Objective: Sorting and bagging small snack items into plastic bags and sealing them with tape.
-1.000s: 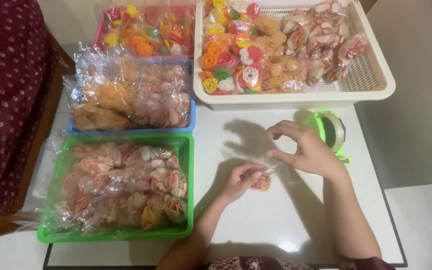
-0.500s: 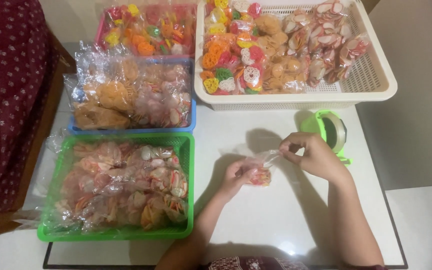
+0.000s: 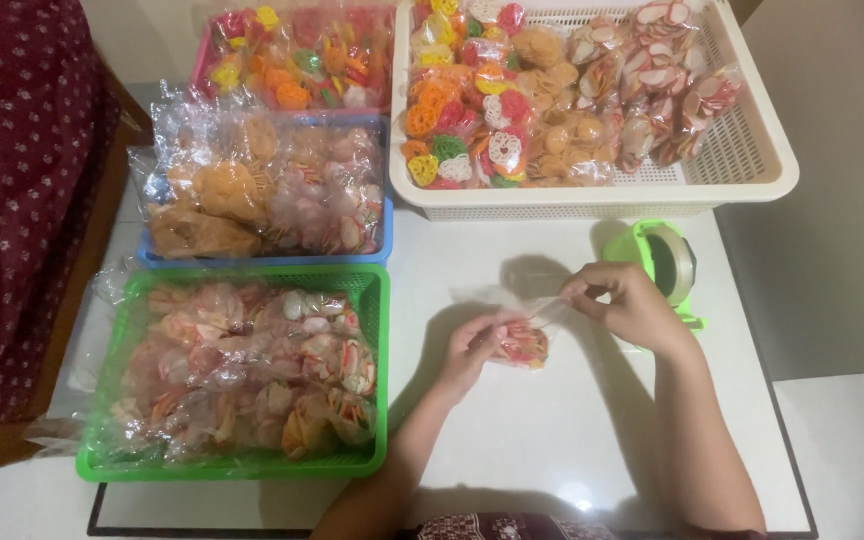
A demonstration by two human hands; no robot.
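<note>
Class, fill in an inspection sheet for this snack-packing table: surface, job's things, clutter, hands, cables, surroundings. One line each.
Surface: white table, bare around the hands.
Job's things: small clear bag of reddish crackers, held over the table; green tape dispenser beside the right hand.
Clutter: green basket, blue basket, pink basket and cream basket, all holding bagged crackers.
Hands: left hand grips the bag; right hand pinches its drawn-out neck.
Cables: nothing seen.
Surroundings: dark red patterned cloth at the left; grey floor at the right.
</note>
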